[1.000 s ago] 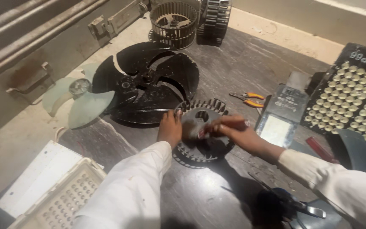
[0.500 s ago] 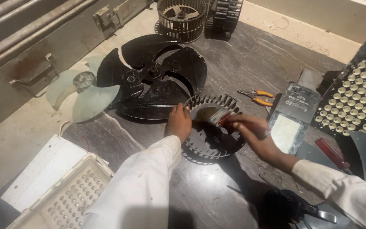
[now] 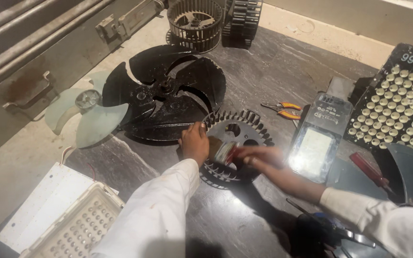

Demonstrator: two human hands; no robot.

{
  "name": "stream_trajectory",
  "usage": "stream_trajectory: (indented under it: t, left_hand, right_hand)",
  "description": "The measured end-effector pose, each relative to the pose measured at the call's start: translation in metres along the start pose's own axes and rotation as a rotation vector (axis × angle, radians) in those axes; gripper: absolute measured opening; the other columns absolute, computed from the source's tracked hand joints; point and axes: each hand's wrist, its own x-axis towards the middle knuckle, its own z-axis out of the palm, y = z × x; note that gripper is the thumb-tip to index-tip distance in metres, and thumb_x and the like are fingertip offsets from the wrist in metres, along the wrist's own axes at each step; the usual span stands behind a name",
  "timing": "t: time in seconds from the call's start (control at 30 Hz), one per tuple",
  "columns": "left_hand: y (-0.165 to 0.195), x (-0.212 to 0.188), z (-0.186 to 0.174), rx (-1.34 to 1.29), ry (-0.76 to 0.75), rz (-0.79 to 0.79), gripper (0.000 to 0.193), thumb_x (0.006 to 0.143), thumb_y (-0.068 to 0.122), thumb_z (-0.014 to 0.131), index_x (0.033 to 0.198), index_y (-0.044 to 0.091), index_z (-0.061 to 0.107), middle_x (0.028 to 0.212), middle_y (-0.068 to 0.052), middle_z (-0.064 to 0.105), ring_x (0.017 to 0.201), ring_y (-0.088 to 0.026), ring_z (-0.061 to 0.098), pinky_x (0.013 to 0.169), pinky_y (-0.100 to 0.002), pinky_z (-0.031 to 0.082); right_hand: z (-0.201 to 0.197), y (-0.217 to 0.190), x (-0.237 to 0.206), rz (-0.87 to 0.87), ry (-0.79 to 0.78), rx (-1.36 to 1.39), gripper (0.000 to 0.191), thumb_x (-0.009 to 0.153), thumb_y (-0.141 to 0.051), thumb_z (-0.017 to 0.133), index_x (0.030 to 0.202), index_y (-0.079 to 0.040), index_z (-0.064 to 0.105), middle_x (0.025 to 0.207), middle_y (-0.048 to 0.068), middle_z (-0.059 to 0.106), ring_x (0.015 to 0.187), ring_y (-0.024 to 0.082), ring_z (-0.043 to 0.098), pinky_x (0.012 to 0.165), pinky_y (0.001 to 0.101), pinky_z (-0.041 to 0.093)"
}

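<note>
A black round blower wheel with fins around its rim (image 3: 244, 125) lies flat on the dark stone floor. My left hand (image 3: 194, 142) presses on its left rim and holds it steady. My right hand (image 3: 263, 157) grips a small paintbrush (image 3: 222, 150) with a red handle and pale bristles, whose head rests on the wheel's inner face. Both sleeves are white.
A black fan blade (image 3: 168, 93) and a pale translucent fan blade (image 3: 84, 112) lie to the left. Two cylindrical blower cages (image 3: 194, 21) stand at the back. Orange-handled pliers (image 3: 283, 110), a grey lamp housing (image 3: 319, 136), a black LED panel (image 3: 400, 102), a red screwdriver (image 3: 370, 169) and a white LED tray (image 3: 70, 224) surround me.
The view has shifted so everything sits lower and to the right. My right hand has drawn the brush a little leftward across the wheel; my left hand keeps its hold.
</note>
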Motion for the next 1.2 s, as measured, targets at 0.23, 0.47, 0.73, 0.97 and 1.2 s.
stream_trajectory:
  t: [0.23,0.47,0.73,0.97,1.2]
  left_hand:
    - [-0.006,0.002,0.003,0.004,0.003,-0.037,0.034,0.105,0.038,0.041,0.125,0.023,0.064,0.130,-0.006,0.065,0.124,-0.037,0.053,0.106,-0.055,0.041]
    - [-0.006,0.002,0.005,0.003,0.006,0.004,0.034,0.107,0.036,0.040,0.122,0.020,0.065,0.128,-0.007,0.067,0.125,-0.036,0.055,0.109,-0.055,0.040]
    - [-0.005,0.004,0.006,-0.050,-0.036,-0.042,0.034,0.105,0.033,0.041,0.121,0.015,0.065,0.127,-0.008,0.066,0.124,-0.034,0.054,0.109,-0.051,0.036]
    - [-0.012,0.008,0.018,-0.013,-0.014,0.014,0.033,0.105,0.032,0.041,0.119,0.013,0.065,0.128,-0.006,0.067,0.123,-0.032,0.055,0.108,-0.052,0.036]
    - [-0.015,0.013,0.021,-0.017,-0.006,0.035,0.034,0.106,0.032,0.040,0.119,0.013,0.064,0.126,-0.008,0.067,0.122,-0.033,0.056,0.107,-0.052,0.038]
  right_hand:
    - [-0.014,0.007,0.010,-0.009,0.174,0.151,0.024,0.099,-0.008,0.055,0.114,-0.009,0.074,0.125,0.014,0.075,0.114,0.025,0.073,0.099,0.0394,0.058]
    - [-0.004,-0.008,0.016,0.071,0.289,0.287,0.025,0.099,-0.005,0.054,0.116,-0.004,0.073,0.122,0.016,0.075,0.113,0.026,0.073,0.102,0.0373,0.060]
    - [-0.018,-0.015,0.018,0.161,0.180,0.190,0.026,0.097,-0.006,0.054,0.115,-0.002,0.072,0.117,0.018,0.076,0.106,0.027,0.075,0.096,0.0376,0.063]
    - [-0.012,-0.029,0.014,0.201,0.050,0.087,0.026,0.094,-0.007,0.057,0.111,-0.004,0.076,0.117,0.015,0.078,0.106,0.025,0.076,0.094,0.0341,0.061]
    - [-0.018,-0.026,0.029,0.242,0.250,0.117,0.022,0.095,-0.007,0.058,0.109,-0.006,0.075,0.114,0.015,0.078,0.100,0.025,0.076,0.087,0.0354,0.065]
